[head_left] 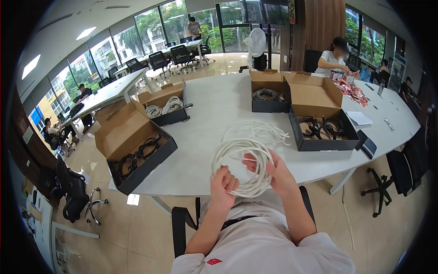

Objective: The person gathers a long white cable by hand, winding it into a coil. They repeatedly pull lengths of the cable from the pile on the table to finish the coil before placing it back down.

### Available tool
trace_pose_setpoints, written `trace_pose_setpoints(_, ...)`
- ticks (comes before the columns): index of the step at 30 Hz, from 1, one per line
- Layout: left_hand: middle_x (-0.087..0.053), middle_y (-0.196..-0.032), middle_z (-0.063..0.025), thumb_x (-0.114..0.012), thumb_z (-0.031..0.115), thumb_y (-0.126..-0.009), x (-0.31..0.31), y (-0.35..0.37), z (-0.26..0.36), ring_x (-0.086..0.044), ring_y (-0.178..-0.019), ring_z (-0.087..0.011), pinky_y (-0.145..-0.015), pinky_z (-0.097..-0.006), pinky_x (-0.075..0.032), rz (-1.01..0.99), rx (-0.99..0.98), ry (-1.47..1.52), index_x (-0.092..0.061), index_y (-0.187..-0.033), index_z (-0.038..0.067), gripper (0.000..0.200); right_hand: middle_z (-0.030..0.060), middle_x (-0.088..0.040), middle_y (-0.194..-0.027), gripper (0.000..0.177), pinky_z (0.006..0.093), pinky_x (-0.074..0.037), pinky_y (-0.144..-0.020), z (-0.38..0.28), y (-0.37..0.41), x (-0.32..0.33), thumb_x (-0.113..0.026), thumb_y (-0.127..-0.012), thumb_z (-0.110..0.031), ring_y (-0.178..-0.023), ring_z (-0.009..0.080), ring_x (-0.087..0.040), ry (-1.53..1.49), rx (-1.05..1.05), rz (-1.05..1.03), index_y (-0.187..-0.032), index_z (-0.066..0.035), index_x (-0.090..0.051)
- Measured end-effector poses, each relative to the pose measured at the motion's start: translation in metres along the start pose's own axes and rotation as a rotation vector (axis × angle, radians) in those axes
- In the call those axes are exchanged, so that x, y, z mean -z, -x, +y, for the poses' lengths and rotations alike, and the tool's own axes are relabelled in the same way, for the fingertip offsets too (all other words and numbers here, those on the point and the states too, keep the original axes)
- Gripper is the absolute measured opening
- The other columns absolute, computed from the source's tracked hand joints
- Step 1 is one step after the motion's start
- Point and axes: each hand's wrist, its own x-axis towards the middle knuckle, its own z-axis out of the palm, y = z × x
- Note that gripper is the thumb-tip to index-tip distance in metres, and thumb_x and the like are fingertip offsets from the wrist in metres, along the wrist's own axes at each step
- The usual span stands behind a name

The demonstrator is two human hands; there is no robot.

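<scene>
A large coil of white cable (pixel 254 188) is held up at the near edge of the white table, in front of my body. My left hand (pixel 223 186) is closed round the coil's lower left side. On the coil's right side, my right hand (pixel 273 170) grips the loops between thumb and fingers. Loose white cable (pixel 269 131) spreads over the table just beyond the coil. An open box (pixel 150 165) with black cables stands to the left, and another open box (pixel 325 144) with black cables stands to the right.
Farther back are a box with white cables (pixel 169 118) and a box with a grey cable (pixel 270 106). At right lie white paper (pixel 359 118), a dark wallet-like item (pixel 368 149) and red packets (pixel 350 92). A person (pixel 332 61) sits at the far right.
</scene>
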Motion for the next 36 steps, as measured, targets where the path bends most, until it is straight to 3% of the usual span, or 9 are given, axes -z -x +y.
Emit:
trace_pose_setpoints(4,-0.025,-0.048,0.0070,-0.056,0.006,-0.086,-0.006,0.002,-0.005,-0.025,-0.036,-0.0069,-0.042,-0.0269,-0.026,-0.060,0.057,-0.188,-0.039,-0.066,0.017,0.028,0.0108,-0.065,-0.094,0.044,0.0268,-0.054,-0.066,-0.012,0.007,-0.004,-0.072,-0.075,-0.005,-0.075,0.0144,-0.064,0.263,0.012,0.183,-0.114,0.003,-0.053)
trace_pose_setpoints(10,-0.047,-0.057,0.0015,-0.061,0.009,-0.084,0.005,-0.003,-0.005,-0.050,-0.052,-0.0108,-0.051,-0.0274,-0.039,-0.062,0.041,-0.400,-0.051,-0.072,0.010,0.015,0.0019,-0.056,-0.064,0.019,0.0240,-0.043,-0.047,-0.012,0.007,-0.001,-0.066,-0.080,-0.002,-0.050,0.0079,-0.051,0.429,-0.082,0.238,-0.097,0.003,-0.060)
trace_pose_setpoints(12,-0.055,-0.068,0.0000,-0.064,0.011,-0.083,0.010,-0.010,-0.009,-0.054,-0.066,-0.0106,-0.062,-0.0269,-0.042,-0.052,-0.150,-0.618,-0.058,-0.080,0.006,0.008,0.0001,-0.051,-0.059,0.014,0.0245,-0.033,-0.042,-0.015,0.006,0.000,-0.063,-0.081,-0.001,-0.043,0.0059,-0.042,0.369,-0.100,0.242,-0.094,0.003,-0.060)
trace_pose_setpoints(19,-0.060,-0.109,-0.0081,-0.070,0.014,-0.077,0.009,-0.004,0.009,-0.054,-0.098,-0.0148,-0.091,-0.0302,-0.040,-0.236,-0.192,-0.673,-0.060,-0.107,0.000,0.035,-0.0022,-0.046,-0.055,0.005,0.0253,-0.021,-0.039,-0.018,0.003,-0.002,-0.058,-0.082,0.003,-0.039,0.0042,-0.031,0.188,-0.119,0.242,-0.087,0.001,-0.058)
trace_pose_setpoints(22,-0.057,-0.118,-0.0117,-0.065,0.013,-0.079,-0.015,0.013,0.011,-0.052,-0.108,-0.0203,-0.096,-0.0360,-0.038,0.090,-1.056,-1.120,-0.055,-0.115,-0.002,0.040,-0.0020,-0.046,-0.057,0.005,0.0249,-0.022,-0.039,-0.016,0.000,0.000,-0.058,-0.083,0.002,-0.040,0.0041,-0.031,0.252,-0.089,0.269,-0.088,0.001,-0.058)
trace_pose_setpoints(26,-0.051,-0.125,-0.0192,-0.058,0.002,-0.075,0.002,0.037,0.014,-0.046,-0.119,-0.0341,-0.101,-0.0410,-0.035,-0.501,-0.976,-1.127,-0.050,-0.124,-0.003,0.050,-0.0015,-0.048,-0.059,0.007,0.0243,-0.025,-0.039,-0.019,0.003,-0.003,-0.057,-0.083,0.001,-0.040,0.0041,-0.033,0.281,-0.069,0.294,-0.089,0.001,-0.059)
trace_pose_setpoints(29,-0.050,-0.127,-0.0193,-0.053,-0.001,-0.075,-0.035,0.046,0.006,-0.045,-0.120,-0.0324,-0.098,-0.0402,-0.038,-0.174,-0.909,-1.179,-0.057,-0.117,-0.003,0.043,-0.0013,-0.051,-0.061,0.008,0.0232,-0.029,-0.041,-0.020,0.007,-0.004,-0.058,-0.082,-0.001,-0.044,0.0039,-0.038,0.397,-0.006,0.316,-0.090,0.001,-0.060)
trace_pose_setpoints(34,-0.054,-0.112,-0.0181,-0.047,-0.010,-0.064,-0.018,0.049,-0.019,-0.051,-0.100,-0.0303,-0.082,-0.0339,-0.045,-0.127,-1.518,-1.208,-0.071,-0.089,0.002,0.037,-0.0014,-0.055,-0.065,0.011,0.0225,-0.037,-0.049,-0.031,0.015,-0.010,-0.059,-0.082,-0.003,-0.054,0.0044,-0.047,0.524,0.047,0.382,-0.092,0.001,-0.062)
trace_pose_setpoints(36,-0.052,-0.115,-0.0187,-0.047,-0.010,-0.065,-0.011,0.046,-0.042,-0.051,-0.101,-0.0301,-0.083,-0.0353,-0.045,-0.429,-1.525,-1.122,-0.069,-0.095,0.002,0.040,-0.0013,-0.056,-0.067,0.013,0.0230,-0.039,-0.052,-0.027,0.015,-0.012,-0.059,-0.081,-0.002,-0.058,0.0050,-0.048,0.615,0.140,0.368,-0.093,0.002,-0.062)
